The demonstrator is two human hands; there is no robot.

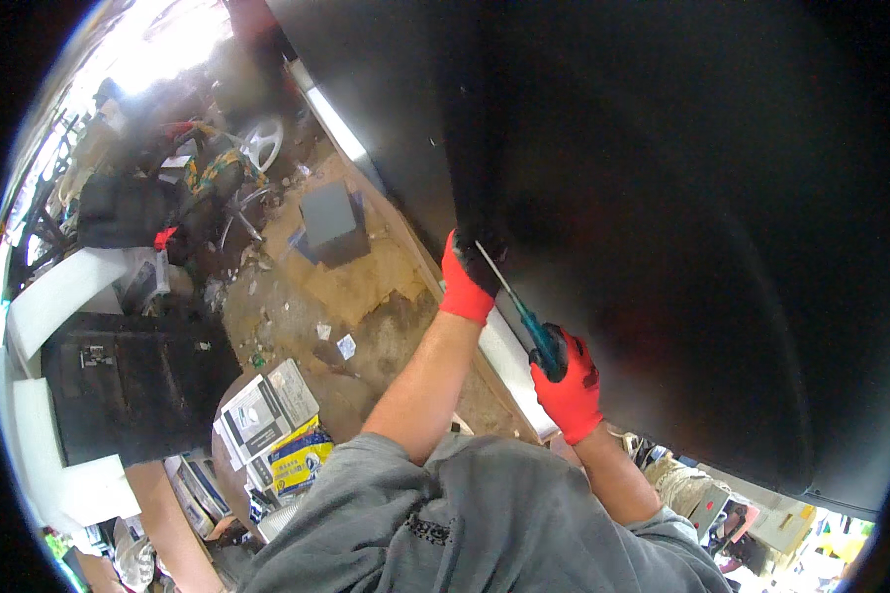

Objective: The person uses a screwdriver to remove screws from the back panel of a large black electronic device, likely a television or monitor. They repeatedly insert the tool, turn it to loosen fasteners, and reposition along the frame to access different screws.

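Note:
A large, smooth black panel (682, 217) fills the right half of the head view. My right hand (572, 387), in a red glove with black on the fingers, is closed round the teal handle of a screwdriver (527, 318). Its thin metal shaft slants up and left, with the tip beside my left hand (470, 282). That hand wears a matching glove and is at the panel's left part. Its black fingertips blend into the dark surface, so their grip and anything in them are hidden.
A wooden edge with white foam (509, 371) runs below the panel. On the littered floor lie a grey box (328, 214) and flattened cardboard (366, 279). Printed cartons (267, 410), a black case-like object (138, 385) and white foam pieces (64, 296) crowd the left; clutter fills the lower right.

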